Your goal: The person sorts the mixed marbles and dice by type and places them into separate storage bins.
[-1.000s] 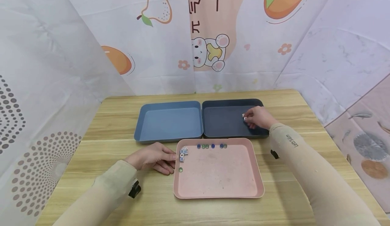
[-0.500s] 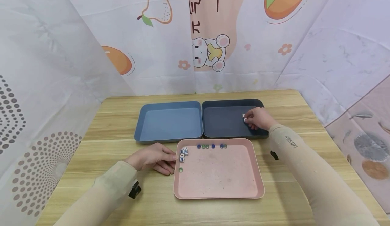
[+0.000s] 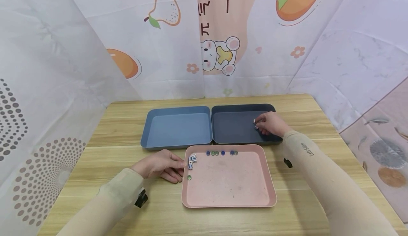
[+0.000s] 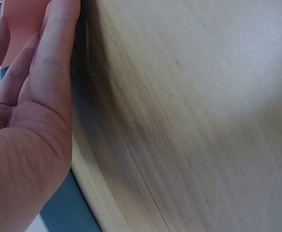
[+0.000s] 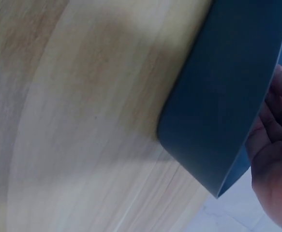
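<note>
Early on, by the look of it: two dice lie in the navy tray, with more pieces in the pink tray.

The farther die and the nearer die sit beyond the pink tray, to its right, in the navy tray. The right hand has its fingertips at both; I cannot tell whether it pinches either. Inside the pink tray's left wall, a dice cluster seems left to handle, as do a green bead nearer the person and a bead row along the far wall. The left hand grips the pink tray's left rim, thumb over the edge. Beyond the pink tray, to its left, is the blue tray; beneath everything is the wooden table.
</note>
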A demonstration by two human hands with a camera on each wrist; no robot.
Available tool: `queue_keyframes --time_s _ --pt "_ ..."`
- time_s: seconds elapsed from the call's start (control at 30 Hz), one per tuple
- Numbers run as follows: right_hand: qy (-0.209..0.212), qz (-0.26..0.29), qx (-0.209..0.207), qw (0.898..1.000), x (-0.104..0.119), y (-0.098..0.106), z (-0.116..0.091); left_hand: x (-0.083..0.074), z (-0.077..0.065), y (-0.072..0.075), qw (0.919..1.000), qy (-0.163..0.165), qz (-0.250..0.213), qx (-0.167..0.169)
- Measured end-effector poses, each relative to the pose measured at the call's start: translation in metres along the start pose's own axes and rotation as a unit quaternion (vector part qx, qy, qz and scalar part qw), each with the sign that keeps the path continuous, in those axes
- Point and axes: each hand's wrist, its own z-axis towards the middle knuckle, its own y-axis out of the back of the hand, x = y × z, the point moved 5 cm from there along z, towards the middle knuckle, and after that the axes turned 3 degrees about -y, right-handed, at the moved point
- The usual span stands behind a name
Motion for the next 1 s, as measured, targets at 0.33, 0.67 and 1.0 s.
queue_keyframes --time_s 0.33,0.67,1.0 --pt "0.016 0.039 0.014 0.999 0.020 -0.007 -0.001 -0.001 -0.001 0.000 1.0000 0.000 0.003 -0.002" --pt "0.037 0.065 0.052 0.996 0.051 -0.024 -0.001 -0.001 0.000 -0.001 1.0000 0.000 -0.001 0.003" --pt "0.069 0.089 0.098 0.989 0.087 -0.049 -0.007 -0.001 0.001 -0.001 1.0000 0.001 -0.003 0.003"
